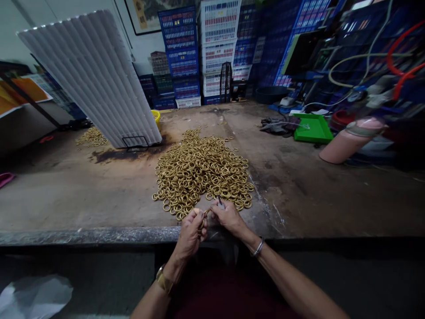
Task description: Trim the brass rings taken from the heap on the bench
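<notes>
At the lower centre of the frame we see the left hand [193,228] with its fingers curled round at least one gold-coloured ring [206,212], probably to steady it, while the right hand [229,217] grips a small dark-tipped tool [220,202] close by. The ring pile [207,166] spreads over the middle of the frame just beyond the fingertips, perhaps so that more rings lie within easy reach. In the upper left, a wire stand [135,142] seems to keep the ribbed pale panel [96,71] upright. We cannot tell how many rings the left palm hides, nor the tool's full shape; the panel partly covers a yellow container [156,117], and the right edge of the frame is too dim to sort out.
</notes>
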Motion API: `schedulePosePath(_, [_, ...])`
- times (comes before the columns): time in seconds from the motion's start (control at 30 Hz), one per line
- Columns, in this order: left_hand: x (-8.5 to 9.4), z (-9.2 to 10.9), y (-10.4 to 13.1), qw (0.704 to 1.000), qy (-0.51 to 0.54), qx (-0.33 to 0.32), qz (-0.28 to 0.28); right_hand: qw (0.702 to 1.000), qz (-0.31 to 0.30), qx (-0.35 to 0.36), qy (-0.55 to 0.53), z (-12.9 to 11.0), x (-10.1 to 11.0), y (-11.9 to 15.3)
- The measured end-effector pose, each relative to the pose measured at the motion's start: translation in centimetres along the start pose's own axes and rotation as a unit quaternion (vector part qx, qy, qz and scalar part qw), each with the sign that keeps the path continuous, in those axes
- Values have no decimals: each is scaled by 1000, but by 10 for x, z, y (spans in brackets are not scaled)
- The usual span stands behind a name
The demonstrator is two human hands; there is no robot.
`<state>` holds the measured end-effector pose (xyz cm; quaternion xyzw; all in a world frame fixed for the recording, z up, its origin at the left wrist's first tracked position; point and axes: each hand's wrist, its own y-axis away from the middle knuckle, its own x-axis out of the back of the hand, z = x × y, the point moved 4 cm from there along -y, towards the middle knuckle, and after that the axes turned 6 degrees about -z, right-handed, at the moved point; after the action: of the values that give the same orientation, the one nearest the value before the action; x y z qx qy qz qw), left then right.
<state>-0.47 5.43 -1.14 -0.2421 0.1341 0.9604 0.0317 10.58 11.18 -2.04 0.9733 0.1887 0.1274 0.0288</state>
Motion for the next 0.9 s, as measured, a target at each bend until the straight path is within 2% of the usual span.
schedulePosePath(0.07, [1,2,0,1000,-9,-6,9,995,16,53,88,-4,3,3])
schedulePosePath(0.2, [1,3,-1,998,-53,-22,13,962,-17,143,234,-13,-1,13])
schedulePosePath(0.37, [2,1,-1,994,-102,-35,17,946,-59,140,288,-21,-5,19])
schedulePosePath(0.53, [3,0,3,995,-92,-29,12,928,-89,110,345,-19,-5,18])
schedulePosePath(0.6, [1,2,7,998,-54,-20,-2,917,-74,87,381,-12,-1,15])
schedulePosePath(0.73, [-2,7,11,998,55,7,-33,897,14,31,440,1,17,3])
schedulePosePath(0.9, [5,4,5,990,133,40,-14,871,99,-25,481,-7,33,-15])
